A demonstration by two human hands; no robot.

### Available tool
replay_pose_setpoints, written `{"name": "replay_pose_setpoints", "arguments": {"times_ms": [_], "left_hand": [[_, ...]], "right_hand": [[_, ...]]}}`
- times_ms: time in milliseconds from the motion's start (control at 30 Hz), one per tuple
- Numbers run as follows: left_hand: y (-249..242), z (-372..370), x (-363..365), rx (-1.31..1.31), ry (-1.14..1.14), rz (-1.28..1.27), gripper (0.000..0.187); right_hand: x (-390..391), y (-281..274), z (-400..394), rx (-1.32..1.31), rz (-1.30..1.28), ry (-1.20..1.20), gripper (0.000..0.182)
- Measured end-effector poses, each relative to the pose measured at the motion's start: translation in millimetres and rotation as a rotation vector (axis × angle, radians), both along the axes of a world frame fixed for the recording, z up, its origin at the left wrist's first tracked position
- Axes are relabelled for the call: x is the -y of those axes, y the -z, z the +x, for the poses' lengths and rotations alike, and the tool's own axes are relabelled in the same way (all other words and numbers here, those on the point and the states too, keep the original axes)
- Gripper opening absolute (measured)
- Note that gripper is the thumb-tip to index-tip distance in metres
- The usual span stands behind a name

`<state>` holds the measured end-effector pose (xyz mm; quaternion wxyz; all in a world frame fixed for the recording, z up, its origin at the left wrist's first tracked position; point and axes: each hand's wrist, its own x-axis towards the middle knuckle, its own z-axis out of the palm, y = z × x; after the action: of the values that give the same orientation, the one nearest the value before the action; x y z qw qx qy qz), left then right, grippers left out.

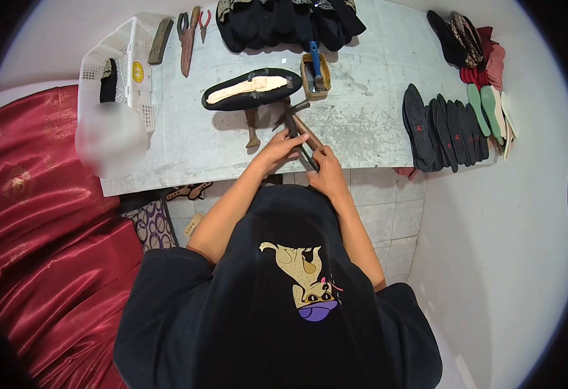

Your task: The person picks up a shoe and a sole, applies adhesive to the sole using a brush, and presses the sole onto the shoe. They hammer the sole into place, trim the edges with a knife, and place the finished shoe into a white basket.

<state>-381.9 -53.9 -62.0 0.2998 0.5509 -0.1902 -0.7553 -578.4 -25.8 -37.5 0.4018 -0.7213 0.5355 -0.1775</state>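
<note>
My left hand (pixel 280 150) is closed around a long dark narrow piece (pixel 291 126) at the front of the table, thumb stretched across it. The piece slants down toward my right hand (pixel 328 171), whose fingers are curled at its lower end. A hammer (pixel 308 132) with a wooden handle lies alongside, its handle end close to my right fingers. Beyond my hands sits a black shoe (pixel 253 89), sole side up, with a pale inner surface showing. Below it a brown metal foot (pixel 252 129) sticks out toward me.
A tub (pixel 323 68) with a blue-handled brush stands behind the hammer. Black shoe uppers (pixel 277 26) line the back. Black soles (pixel 417 129) and green insoles (pixel 489 107) lie right. At left are a white basket (pixel 142 78), a knife (pixel 187 55) and red-handled pliers (pixel 204 23).
</note>
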Motion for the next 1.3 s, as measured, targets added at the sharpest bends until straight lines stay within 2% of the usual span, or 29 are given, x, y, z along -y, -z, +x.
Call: {"name": "replay_pose_setpoints", "arguments": {"times_ms": [33,67,133,233,300,367,400,433,467,500,567,633,700,767,867,1033,1300], "left_hand": [[2,5,-3,-0.011,-0.007,0.013,0.048],[5,11,-4,-0.017,-0.006,0.008,0.048],[17,21,-11,0.063,-0.112,0.116,0.026],[30,31,-24,0.022,-0.24,0.139,0.02],[31,35,-29,-0.019,-0.253,0.135,0.023],[26,35,-33,-0.081,-0.222,0.136,0.022],[30,34,-36,-0.086,-0.23,0.144,0.022],[35,33,-37,-0.142,-0.312,0.178,0.021],[40,31,-36,-0.198,-0.397,0.208,0.021],[44,27,-37,-0.202,-0.413,0.211,0.021],[52,18,-38,-0.223,-0.599,0.295,0.023],[49,10,-38,-0.191,-0.633,0.332,0.023],[50,6,-41,-0.216,-0.644,0.251,0.024],[57,1,-44,-0.276,-0.707,0.252,0.026],[63,-10,-44,-0.257,-0.833,0.249,0.027],[63,-26,-42,-0.292,-0.902,0.157,0.026],[72,-58,-11,-0.326,-1.059,0.153,0.019]], "right_hand": [[-2,-4,5,-0.007,-0.007,-0.001,0.026],[-4,-7,10,-0.095,-0.102,-0.042,0.026],[-6,-7,13,-0.193,-0.189,-0.085,0.026],[9,11,11,-0.103,-0.092,-0.126,0.03],[21,25,11,0.1,0.062,-0.095,0.033],[33,36,11,0.045,0.121,-0.09,0.03],[36,38,14,-0.042,-0.008,-0.017,0.029],[37,39,16,-0.128,-0.139,0.052,0.029],[39,39,17,-0.23,-0.133,0.068,0.033],[44,35,19,-0.232,-0.131,0.051,0.033],[55,28,19,-0.366,-0.063,-0.036,0.031],[64,27,11,-0.382,-0.065,-0.091,0.03],[72,30,0,-0.393,-0.064,-0.148,0.029],[79,39,-11,-0.398,-0.145,-0.172,0.028],[92,39,-32,-0.418,-0.074,-0.213,0.029],[100,37,-74,-0.423,-0.073,-0.243,0.032],[132,37,-146,-0.459,-0.068,-0.094,0.034]]}}
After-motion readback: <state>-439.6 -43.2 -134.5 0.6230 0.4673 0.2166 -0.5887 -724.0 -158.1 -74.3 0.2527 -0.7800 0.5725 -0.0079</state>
